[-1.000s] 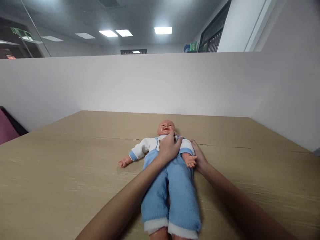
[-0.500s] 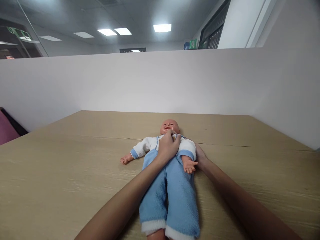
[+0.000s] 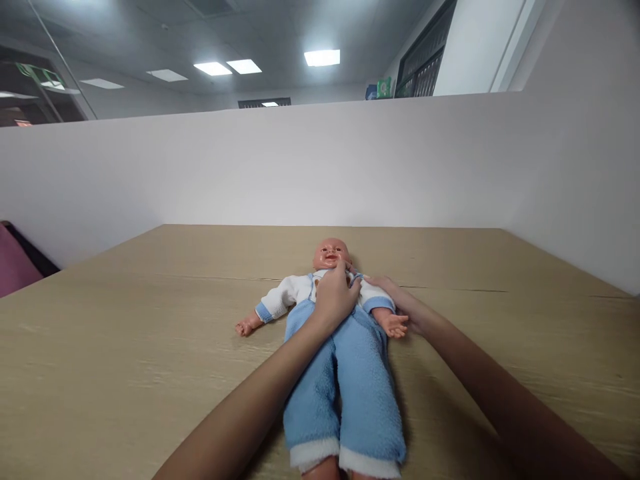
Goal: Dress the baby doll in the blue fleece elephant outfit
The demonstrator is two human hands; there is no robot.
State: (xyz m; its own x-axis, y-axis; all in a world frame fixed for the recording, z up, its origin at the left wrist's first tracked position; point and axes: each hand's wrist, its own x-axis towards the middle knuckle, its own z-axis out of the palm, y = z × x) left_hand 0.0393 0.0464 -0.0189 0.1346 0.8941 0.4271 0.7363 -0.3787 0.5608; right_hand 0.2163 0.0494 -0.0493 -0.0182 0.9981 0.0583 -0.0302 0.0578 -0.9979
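Observation:
A baby doll (image 3: 367,367) in light-blue fleece overalls and a white top with blue cuffs lies on its back, its head away from me and its feet at the bottom edge. My left hand (image 3: 336,293) lies across its chest just below the chin, fingers curled at the overall strap; what the fingertips grip is partly hidden. At the doll's sleeve on the right, my right hand (image 3: 400,300) wraps round the upper arm, fingers over the shoulder side. The doll's other arm stretches out to the left, untouched.
The doll lies on a wood-coloured table (image 3: 150,373) with a thin seam across it. A white partition (image 3: 320,167) rises behind the table and another wall stands on the right. A pink and black chair part (image 3: 20,263) shows at far left.
My right hand has moved up from beside the doll's arm to its shoulder and sleeve. The doll's arm there has swung outward to the right. My left hand stays on the chest.

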